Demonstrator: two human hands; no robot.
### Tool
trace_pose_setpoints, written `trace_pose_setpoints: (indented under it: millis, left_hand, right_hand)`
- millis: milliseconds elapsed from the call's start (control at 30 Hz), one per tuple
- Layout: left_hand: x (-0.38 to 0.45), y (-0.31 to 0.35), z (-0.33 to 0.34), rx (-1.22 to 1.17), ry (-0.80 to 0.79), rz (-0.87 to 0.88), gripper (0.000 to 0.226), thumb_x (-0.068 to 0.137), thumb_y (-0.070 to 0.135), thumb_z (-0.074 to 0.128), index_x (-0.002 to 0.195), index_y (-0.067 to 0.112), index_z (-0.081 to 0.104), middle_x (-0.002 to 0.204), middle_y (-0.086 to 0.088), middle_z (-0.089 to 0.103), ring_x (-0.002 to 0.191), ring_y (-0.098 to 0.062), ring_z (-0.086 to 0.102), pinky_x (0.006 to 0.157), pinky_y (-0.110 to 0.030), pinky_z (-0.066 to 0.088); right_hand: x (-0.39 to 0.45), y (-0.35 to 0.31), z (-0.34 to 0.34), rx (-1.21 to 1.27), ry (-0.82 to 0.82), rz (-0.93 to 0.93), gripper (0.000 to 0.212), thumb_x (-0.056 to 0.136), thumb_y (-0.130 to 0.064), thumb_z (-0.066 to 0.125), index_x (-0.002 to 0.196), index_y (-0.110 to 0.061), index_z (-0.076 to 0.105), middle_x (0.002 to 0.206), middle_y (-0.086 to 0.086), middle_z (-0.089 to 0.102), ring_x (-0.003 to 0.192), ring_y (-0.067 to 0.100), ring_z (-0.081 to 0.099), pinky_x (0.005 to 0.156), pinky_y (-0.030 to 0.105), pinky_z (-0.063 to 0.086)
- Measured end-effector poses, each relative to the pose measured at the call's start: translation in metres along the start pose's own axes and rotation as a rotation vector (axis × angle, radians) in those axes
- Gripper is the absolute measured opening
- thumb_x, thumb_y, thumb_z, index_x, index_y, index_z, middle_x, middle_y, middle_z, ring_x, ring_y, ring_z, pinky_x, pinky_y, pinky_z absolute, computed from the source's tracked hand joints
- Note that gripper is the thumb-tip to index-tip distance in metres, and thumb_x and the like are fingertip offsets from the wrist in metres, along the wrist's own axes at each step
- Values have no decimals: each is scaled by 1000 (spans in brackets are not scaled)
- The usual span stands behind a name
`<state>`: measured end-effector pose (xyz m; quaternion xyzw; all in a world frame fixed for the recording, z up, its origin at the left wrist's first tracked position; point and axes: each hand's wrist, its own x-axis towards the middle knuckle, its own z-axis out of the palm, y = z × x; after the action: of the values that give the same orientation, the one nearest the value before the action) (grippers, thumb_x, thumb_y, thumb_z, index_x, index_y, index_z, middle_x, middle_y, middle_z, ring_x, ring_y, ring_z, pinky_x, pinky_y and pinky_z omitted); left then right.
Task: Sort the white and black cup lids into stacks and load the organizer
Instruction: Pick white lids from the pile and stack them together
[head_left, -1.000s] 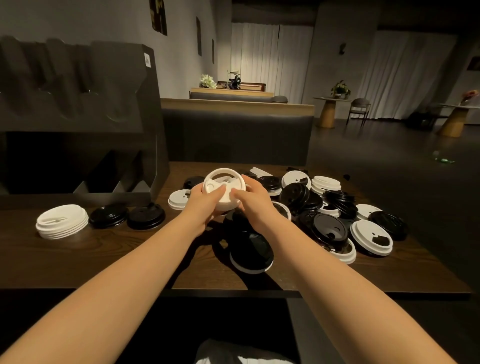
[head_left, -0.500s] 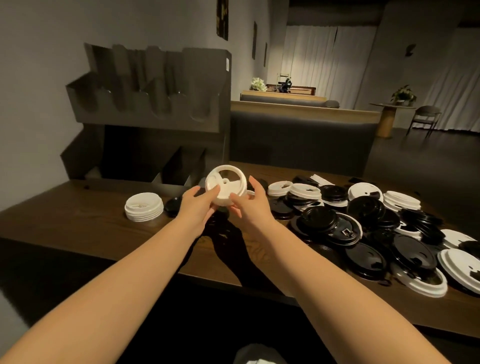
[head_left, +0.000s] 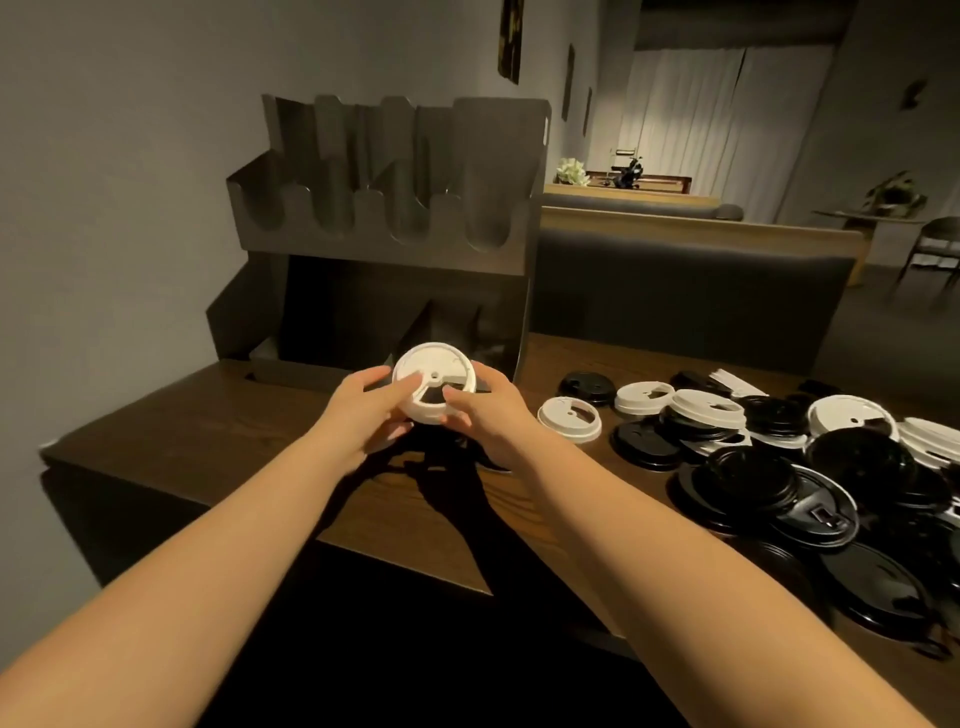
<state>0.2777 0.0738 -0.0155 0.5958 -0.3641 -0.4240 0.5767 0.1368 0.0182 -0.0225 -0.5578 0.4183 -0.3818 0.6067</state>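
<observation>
Before organizer (head_left: 395, 218) — left hand (head_left: 363, 415), right hand (head_left: 488, 415) grip white lid stack (head_left: 434, 387).

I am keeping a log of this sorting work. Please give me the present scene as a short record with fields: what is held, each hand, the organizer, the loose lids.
held item: white cup lids, seemingly a small stack, raised above the table
left hand: grips the left edge of the lids
right hand: grips the right edge of the lids
organizer: dark, at back left of the table, directly behind the held lids; no lids visible in its slots
loose lids: black and white lids mixed in a pile on the right
</observation>
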Motion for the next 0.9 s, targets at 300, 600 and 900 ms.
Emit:
trace_pose_setpoints:
  millis: [300,600,900]
  left_hand:
    - [39,-9,-48,159,220,110,34,98,26,49,127,12,58,120,-7,58,114,-24,53,100,-38,43]
    - [63,-33,-52,267,236,14,44,101,33,40,135,7,50,132,-11,56,108,-18,51,88,-29,38]
    - [77,-37,-58,418,197,-13,50,100,40,39,137,7,49,139,-12,50,127,-28,45,100,-35,36]
  right_hand:
    - [21,16,43,-427,-77,-155,43,94,0,36,129,-13,56,109,4,62,102,21,58,83,28,48]
    - [28,43,53,-1034,-13,-364,66,87,3,38,147,-25,31,148,-2,38,146,21,0,109,51,-21]
    - [32,50,57,-1240,36,-430,63,92,-17,48,149,-21,22,156,-1,23,147,22,-4,100,51,-27]
